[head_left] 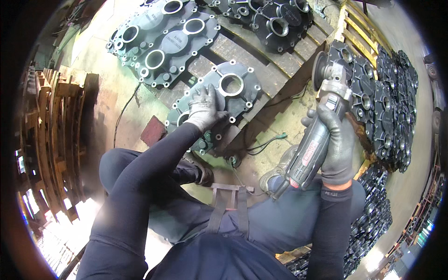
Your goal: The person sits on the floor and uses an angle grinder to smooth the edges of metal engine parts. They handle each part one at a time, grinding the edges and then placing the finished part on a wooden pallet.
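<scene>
My left hand (204,108), in a grey-white work glove, lies with its fingers stretched out on a dark grey cast metal housing cover (242,79). The cover has a large ringed hole and small bolt holes round its edge. It rests at the near end of a wooden pallet. To the right, my gloved right hand (337,149) is wrapped round the body of an angle grinder (310,149). The grinder points away from me, its disc (320,70) up and apart from the cover. Whether the disc spins I cannot tell.
More housing covers (175,44) lie on the pallet (261,70) at the far left, with black ones (280,25) behind. Stacks of covers (385,107) stand at the right. Wooden pallets (56,135) are piled at the left. A green-ended cable (273,140) lies on the floor.
</scene>
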